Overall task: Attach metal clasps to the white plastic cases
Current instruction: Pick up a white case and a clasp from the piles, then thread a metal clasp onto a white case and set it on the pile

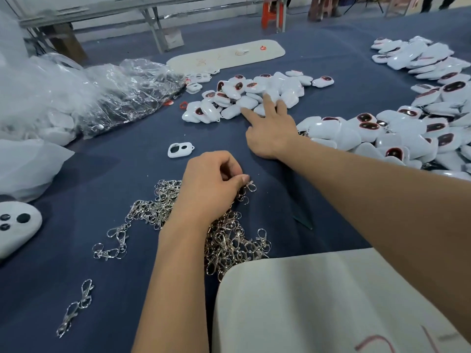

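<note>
A heap of silver metal clasps lies on the blue cloth in front of me. My left hand hovers over its far edge and pinches one clasp between thumb and fingers. My right hand stretches forward with fingers spread and straight, its fingertips touching the near edge of a pile of white plastic cases. A bigger pile of white cases fills the right side. One single white case lies apart, just beyond my left hand.
Clear plastic bags bulge at the left. A beige board covers the near right, and another beige board lies far back. Loose clasps are scattered near left. A large white case sits at the left edge.
</note>
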Demonstrator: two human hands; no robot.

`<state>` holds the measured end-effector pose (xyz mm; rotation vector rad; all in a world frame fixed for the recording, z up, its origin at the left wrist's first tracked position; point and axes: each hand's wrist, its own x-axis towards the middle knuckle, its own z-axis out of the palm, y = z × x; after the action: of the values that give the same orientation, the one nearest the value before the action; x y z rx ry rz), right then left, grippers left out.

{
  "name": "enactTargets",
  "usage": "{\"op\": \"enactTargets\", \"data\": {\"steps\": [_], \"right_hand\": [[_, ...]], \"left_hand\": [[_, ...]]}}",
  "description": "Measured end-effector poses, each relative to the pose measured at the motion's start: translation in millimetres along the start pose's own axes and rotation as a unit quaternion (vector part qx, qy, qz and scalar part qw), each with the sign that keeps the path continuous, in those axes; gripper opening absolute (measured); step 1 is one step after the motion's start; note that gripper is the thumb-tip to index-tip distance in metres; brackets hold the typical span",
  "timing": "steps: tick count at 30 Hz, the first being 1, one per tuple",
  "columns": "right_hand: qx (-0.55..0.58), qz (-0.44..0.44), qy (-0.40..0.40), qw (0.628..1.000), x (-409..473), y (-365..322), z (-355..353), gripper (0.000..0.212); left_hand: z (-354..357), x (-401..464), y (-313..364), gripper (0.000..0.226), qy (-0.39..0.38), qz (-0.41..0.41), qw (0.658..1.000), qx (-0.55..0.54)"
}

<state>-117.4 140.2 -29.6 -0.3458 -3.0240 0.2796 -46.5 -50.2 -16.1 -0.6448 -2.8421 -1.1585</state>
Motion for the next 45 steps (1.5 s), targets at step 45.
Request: {"op": "enactTargets", "data": {"steps": [45], "right_hand": [[0.298,-0.121,0.121,0.939,-138,4,-6,0.043]], "left_hand": [[5,0,7,0.026,0.047,0.014,0.999,-0.016]]}}
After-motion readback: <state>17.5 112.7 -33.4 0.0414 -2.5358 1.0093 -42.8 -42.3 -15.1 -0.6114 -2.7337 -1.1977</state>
